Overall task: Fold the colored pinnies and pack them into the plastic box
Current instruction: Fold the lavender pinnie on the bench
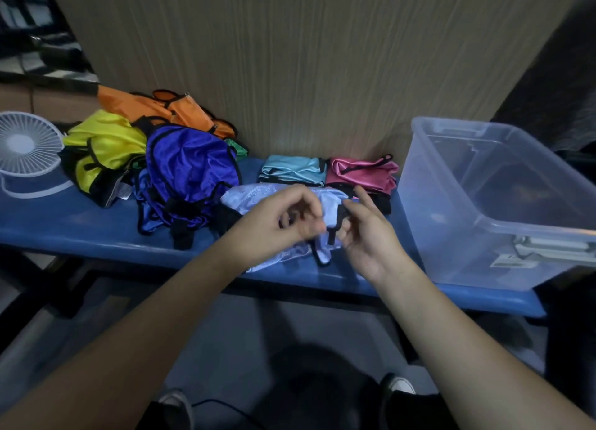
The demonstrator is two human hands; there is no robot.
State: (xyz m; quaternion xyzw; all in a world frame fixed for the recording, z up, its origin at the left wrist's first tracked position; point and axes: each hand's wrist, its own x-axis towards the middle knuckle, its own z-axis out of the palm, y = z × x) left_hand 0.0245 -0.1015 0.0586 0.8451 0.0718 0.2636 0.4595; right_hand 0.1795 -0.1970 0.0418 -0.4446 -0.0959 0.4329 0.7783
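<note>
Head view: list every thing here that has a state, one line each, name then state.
lavender pinny: on the bench, partly folded, held by both hands
left hand: fingers curled, pinching the lavender pinny
right hand: fingers at its black trim
light blue pinny: folded
pink pinny: folded
royal blue pinny: crumpled, unfolded
yellow pinny: crumpled
orange pinny: crumpled
plastic box: lid off, no pinnies inside
fan: cannot tell if running

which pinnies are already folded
The light blue pinny and the pink pinny, lying flat side by side beside the plastic box; the others lie crumpled in a heap.
</note>
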